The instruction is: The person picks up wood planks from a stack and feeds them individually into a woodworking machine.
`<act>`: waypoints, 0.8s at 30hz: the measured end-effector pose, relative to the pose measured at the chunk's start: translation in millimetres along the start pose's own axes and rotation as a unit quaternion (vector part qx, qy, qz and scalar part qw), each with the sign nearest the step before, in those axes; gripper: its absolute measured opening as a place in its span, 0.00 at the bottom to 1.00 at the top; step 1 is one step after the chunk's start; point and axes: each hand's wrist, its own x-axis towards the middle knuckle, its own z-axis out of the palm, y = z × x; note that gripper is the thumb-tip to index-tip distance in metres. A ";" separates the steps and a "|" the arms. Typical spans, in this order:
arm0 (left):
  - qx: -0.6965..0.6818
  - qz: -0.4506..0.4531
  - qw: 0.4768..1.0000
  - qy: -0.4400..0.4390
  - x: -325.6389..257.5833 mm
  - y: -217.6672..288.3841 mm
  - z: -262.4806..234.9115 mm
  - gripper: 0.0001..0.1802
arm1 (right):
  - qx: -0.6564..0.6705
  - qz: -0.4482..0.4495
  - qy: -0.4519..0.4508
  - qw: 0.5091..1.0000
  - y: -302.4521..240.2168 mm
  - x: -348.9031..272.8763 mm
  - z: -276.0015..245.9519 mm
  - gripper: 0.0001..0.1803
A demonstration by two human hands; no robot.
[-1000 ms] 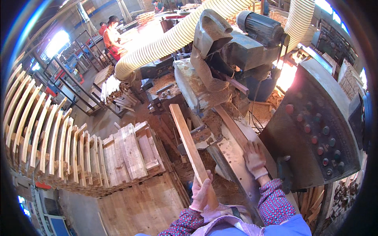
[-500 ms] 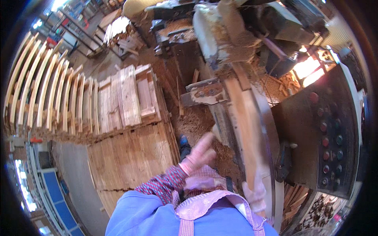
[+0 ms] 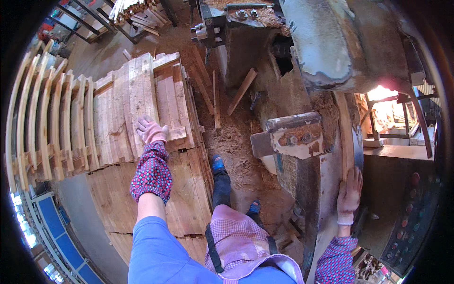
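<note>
- Left hand (image 3: 150, 130), gloved, fingers spread flat on a small plank (image 3: 173, 134) atop the stack (image 3: 137, 99) at left; no grip closed around it.
- Right hand (image 3: 349, 193), gloved, fingers curled over the near end of a strip (image 3: 345, 132) lying lengthwise on the machine bed (image 3: 326, 189).
- Strip running away toward the hood (image 3: 326, 42), just right of a metal block (image 3: 295, 135).
- Sawdust and loose offcuts (image 3: 242, 91) on the floor between stack and machine.
- Curved slats (image 3: 33, 118) racked at far left.
</note>
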 end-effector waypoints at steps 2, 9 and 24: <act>0.043 -0.022 0.998 0.035 26.5 -10.6 28.0 0.55 | -0.008 -0.015 0.015 1.000 -1.7 31.6 6.6 0.26; -0.493 0.016 0.842 -0.218 -17.4 -27.6 -17.3 0.36 | 0.417 0.073 0.155 0.893 -88.7 77.8 -6.4 0.27; -0.803 0.261 0.296 -0.446 -547.9 36.0 -86.3 0.36 | 0.456 0.136 -0.098 0.874 -89.7 -199.8 -128.1 0.40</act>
